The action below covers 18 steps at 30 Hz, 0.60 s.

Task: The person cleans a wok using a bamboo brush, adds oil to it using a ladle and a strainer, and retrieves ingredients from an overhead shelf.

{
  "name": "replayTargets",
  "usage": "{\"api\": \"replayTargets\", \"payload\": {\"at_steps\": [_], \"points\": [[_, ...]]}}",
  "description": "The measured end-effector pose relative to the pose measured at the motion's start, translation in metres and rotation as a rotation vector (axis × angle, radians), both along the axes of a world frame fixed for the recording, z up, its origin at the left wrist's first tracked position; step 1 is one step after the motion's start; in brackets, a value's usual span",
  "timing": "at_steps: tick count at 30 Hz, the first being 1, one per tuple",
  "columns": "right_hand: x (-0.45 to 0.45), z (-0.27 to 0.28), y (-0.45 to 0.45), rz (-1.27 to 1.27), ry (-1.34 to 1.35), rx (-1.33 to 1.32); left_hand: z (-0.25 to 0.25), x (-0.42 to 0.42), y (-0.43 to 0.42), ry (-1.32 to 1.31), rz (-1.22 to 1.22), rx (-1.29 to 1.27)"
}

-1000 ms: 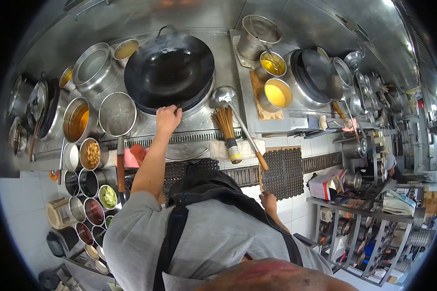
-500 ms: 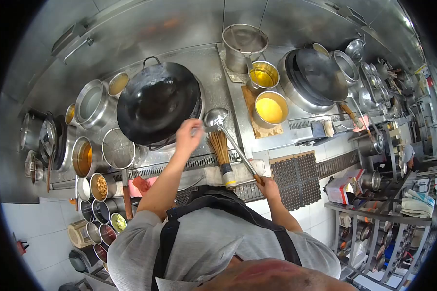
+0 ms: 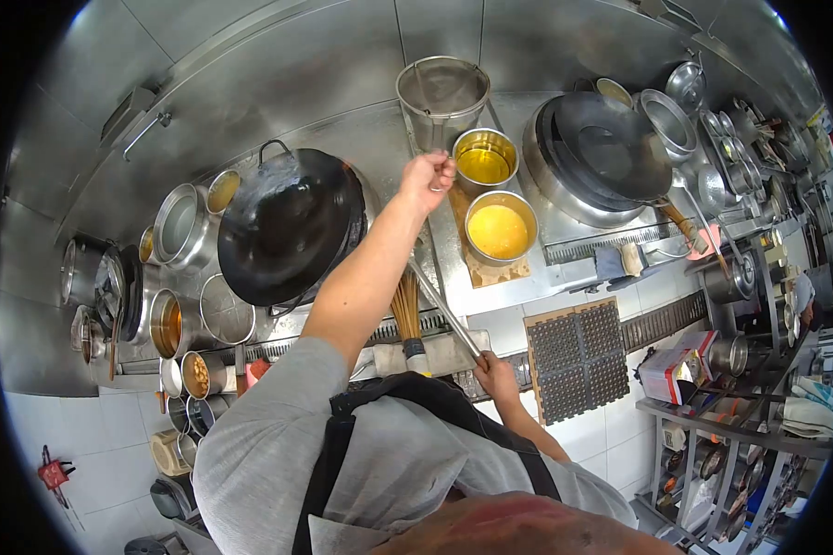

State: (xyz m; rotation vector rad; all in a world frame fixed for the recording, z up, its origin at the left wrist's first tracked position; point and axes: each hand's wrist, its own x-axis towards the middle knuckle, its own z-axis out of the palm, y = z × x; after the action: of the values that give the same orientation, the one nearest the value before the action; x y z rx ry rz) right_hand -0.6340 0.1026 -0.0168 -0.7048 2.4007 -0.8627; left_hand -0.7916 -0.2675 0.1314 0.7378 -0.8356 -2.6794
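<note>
With the right hand point(image 3: 498, 377) grasping the ladle point(image 3: 448, 310), steady the curled left hand point(image 3: 424, 182), its grip unclear, beside the oil pot point(image 3: 502, 141).

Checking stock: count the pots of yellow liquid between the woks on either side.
2: the far pot, beside the left hand; the near pot, on the board. None seems hidden there.
</note>
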Motion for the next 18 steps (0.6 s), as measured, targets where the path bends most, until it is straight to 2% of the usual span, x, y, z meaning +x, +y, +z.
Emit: {"api": "replayTargets", "payload": {"at_steps": [2, 4, 6, 8, 10, 11, 12, 13, 14, 15, 16, 17, 18], "points": [[-0.004, -0.003, 0.015, -0.032, -0.144, -0.083, 0.014, 0.020, -0.012, -0.014, 0.074, -0.117], [-0.002, -0.017, 0.031, -0.047, -0.080, -0.179, 0.036, 0.065, -0.016, -0.011, 0.090, -0.194], [0.000, 0.009, 0.038, -0.231, -0.502, -0.265, 0.045, 0.124, -0.023, 0.000, 0.137, -0.288], [-0.007, 0.045, 0.029, -0.307, -0.580, -0.288, 0.047, 0.186, -0.028, -0.027, 0.195, -0.415], [-0.025, 0.062, 0.016, -0.198, -0.311, -0.357, 0.047, 0.238, -0.027, -0.173, 0.310, -0.548], [-0.040, 0.085, -0.001, -0.257, -0.395, -0.367, 0.040, 0.263, -0.029, -0.208, 0.360, -0.580], [-0.063, 0.074, -0.014, -0.215, -0.203, -0.322, 0.030, 0.286, -0.030, -0.244, 0.412, -0.610], [-0.087, 0.090, -0.033, -0.173, -0.161, -0.336, 0.023, 0.307, -0.028, -0.246, 0.426, -0.603], [-0.108, 0.123, -0.062, -0.199, -0.013, -0.210, 0.017, 0.327, -0.027, -0.311, 0.463, -0.610], [-0.149, 0.107, -0.076, -0.062, 0.184, -0.249, 0.013, 0.345, -0.025, -0.375, 0.501, -0.616], [-0.169, 0.132, -0.101, 0.007, 0.493, -0.312, 0.010, 0.359, -0.019, -0.404, 0.527, -0.563], [-0.206, 0.135, -0.120, 0.067, 0.606, -0.326, 0.004, 0.372, -0.015, -0.424, 0.537, -0.518], [-0.229, 0.159, -0.138, 0.144, 0.693, -0.225, -0.003, 0.384, -0.009, -0.442, 0.549, -0.472]]}}
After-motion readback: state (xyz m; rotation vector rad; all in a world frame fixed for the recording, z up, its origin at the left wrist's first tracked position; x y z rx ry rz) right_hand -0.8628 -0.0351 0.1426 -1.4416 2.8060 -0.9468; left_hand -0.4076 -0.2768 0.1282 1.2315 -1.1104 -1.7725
